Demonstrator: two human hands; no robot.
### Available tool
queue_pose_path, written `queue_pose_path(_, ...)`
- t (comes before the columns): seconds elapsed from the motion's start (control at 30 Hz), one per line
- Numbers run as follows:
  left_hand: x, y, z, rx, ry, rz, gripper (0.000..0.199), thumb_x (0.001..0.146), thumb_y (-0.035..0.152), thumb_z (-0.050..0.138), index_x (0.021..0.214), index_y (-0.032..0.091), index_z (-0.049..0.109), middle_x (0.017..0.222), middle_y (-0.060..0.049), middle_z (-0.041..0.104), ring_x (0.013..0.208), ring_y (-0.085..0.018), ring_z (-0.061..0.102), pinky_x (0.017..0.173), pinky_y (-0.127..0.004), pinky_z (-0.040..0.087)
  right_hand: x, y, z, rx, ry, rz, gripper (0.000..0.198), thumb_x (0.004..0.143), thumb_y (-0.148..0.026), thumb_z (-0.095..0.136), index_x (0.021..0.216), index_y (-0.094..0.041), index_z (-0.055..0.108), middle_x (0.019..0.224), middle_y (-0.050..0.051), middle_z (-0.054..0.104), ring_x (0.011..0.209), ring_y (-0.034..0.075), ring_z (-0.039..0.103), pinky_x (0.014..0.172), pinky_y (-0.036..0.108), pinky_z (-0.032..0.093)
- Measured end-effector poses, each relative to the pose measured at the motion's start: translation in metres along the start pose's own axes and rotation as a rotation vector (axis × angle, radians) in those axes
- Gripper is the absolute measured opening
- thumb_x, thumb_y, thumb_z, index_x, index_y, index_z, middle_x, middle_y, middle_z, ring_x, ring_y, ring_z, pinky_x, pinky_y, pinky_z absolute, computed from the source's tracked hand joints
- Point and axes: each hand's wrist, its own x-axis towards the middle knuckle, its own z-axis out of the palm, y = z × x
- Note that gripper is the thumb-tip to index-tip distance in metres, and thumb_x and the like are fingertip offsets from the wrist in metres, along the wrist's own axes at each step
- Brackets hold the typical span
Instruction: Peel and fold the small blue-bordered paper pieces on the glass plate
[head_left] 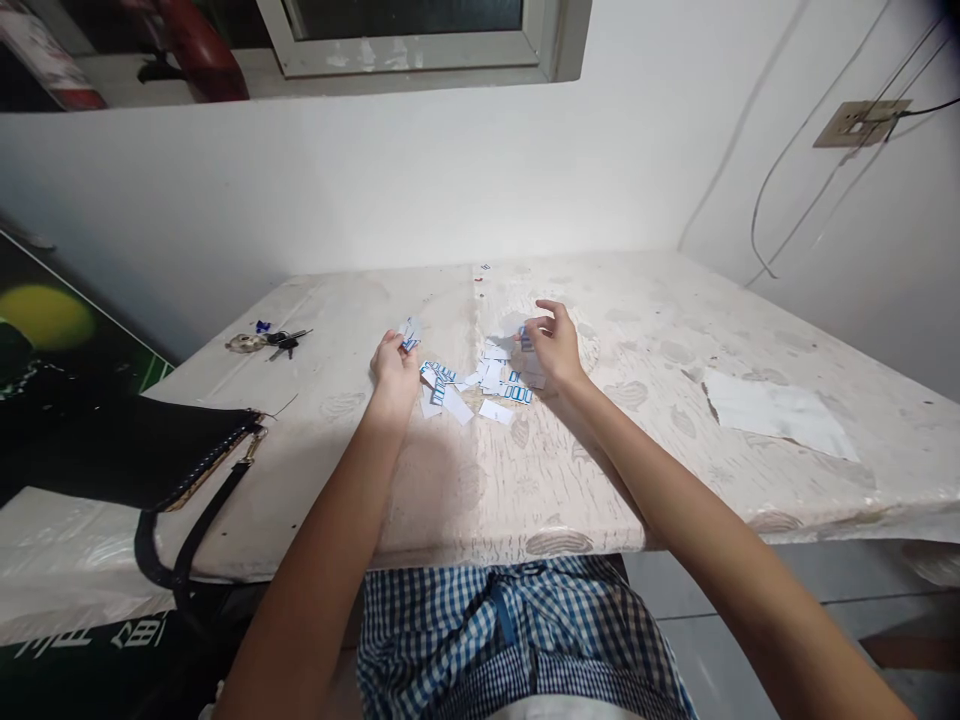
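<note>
Black, far left: seeing flat bag (127,450) with looping strap (201,522), keys (283,344) beyond it, well apart from the work. Seeing ragged-edged white sheet (776,412) at right. Noting glossy, motif-printed tablecloth (450,500) underneath. Seeing thin rectangular blue-and-white paper slips (492,375) scattered at centre. Pinching several firmly in left hand (396,360); curving right hand (556,345) half-open beside their right side, slip (524,337) at fingertips, cannot tell if gripped.

Tabletop (630,425) w/ glossy, plastic-type surf.; slips (496,412) matt paper; garment (427,620) matt cloth; wall (450,180) smooth & matt; keys (285,345) metal-look.
</note>
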Motion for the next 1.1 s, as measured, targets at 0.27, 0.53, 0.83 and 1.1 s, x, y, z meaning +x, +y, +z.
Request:
queue_pose_path(0.27,0.01,-0.003,-0.005,0.248,-0.02,0.0,0.028,0.064,0.002,0.052,0.087,0.017,0.058,0.08,-0.004,0.062,0.086,-0.016,0.061,0.075,-0.026,0.049,-0.017,-0.009,0.001,-0.707,-0.164,-0.292,0.039,0.08,-0.02,0.042,0.118,-0.017,0.051,0.129,0.018,0.044,0.124,0.03,0.035,0.098,0.055,0.025)
queue_pose_path(0.53,0.01,-0.002,-0.003,0.394,-0.225,0.099,0.01,0.065,0.022,0.053,0.072,0.018,0.06,0.095,-0.007,0.065,0.105,-0.018,0.055,0.093,-0.029,0.04,-0.055,-0.038,0.021,-0.764,-0.733,-0.551,0.04,0.091,-0.039,0.03,0.128,-0.037,0.045,0.142,0.004,0.034,0.133,0.028,0.023,0.102,0.059,0.012)
queue_pose_path(0.83,0.01,-0.001,-0.006,0.459,-0.198,0.18,0.019,0.067,0.03,0.05,0.077,0.017,0.058,0.103,-0.01,0.063,0.109,-0.02,0.054,0.097,-0.031,0.035,-0.071,-0.037,0.045,-0.844,-0.746,-0.607,0.042,0.094,-0.039,0.023,0.128,-0.03,0.046,0.14,0.011,0.036,0.129,0.026,0.031,0.102,0.051,0.021)
queue_pose_path(1.1,0.015,-0.004,-0.007,0.426,-0.191,0.184,0.013,0.069,0.027,0.05,0.073,0.016,0.058,0.093,-0.01,0.064,0.099,-0.018,0.058,0.091,-0.029,0.039,-0.058,-0.036,0.041,-0.78,-0.607,-0.57,0.035,0.093,-0.03,0.025,0.113,-0.016,0.051,0.101,0.013,0.062,0.095,0.024,0.057,0.082,0.036,0.04)
